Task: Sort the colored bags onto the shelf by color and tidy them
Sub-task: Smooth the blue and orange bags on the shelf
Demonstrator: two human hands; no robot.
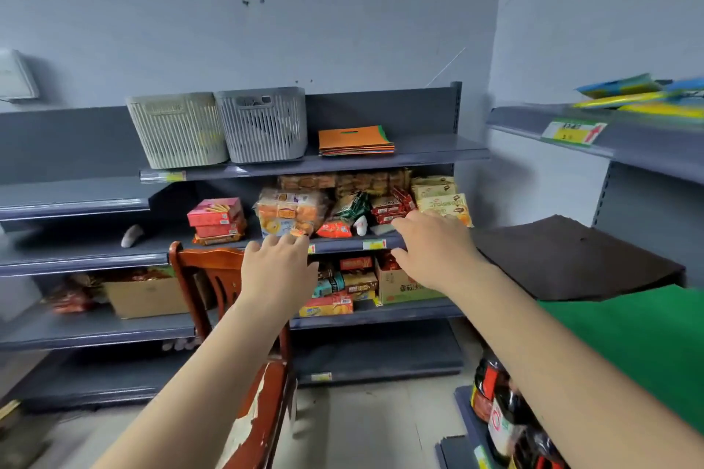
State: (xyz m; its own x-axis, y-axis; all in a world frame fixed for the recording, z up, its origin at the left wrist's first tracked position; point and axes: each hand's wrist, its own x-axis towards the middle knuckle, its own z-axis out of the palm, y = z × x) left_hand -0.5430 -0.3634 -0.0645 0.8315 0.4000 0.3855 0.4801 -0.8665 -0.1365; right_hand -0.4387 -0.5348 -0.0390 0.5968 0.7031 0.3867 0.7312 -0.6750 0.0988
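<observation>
Neither grip holds anything: the left hand [277, 266] and right hand [432, 247] reach forward with fingers loosely spread, in front of the snack shelf [343, 246]. The step looks like a reach between bags. The stack of colored bags [356, 141], orange on top, lies on the top shelf [438, 152] beside two baskets [219, 128]; brown [571, 259] and green bags [640, 346] lie at the right, likely next to be lifted.

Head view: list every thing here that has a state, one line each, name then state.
left hand: open, fingers spread, holds nothing.
right hand: open, fingers spread, holds nothing.
orange bag stack: lying flat on the top shelf, neatly piled.
green bag: lying flat at right, untouched.
dark brown bag: lying flat behind the green one.
beige basket: upright on the top shelf.
grey basket: upright, touching the beige basket.
</observation>
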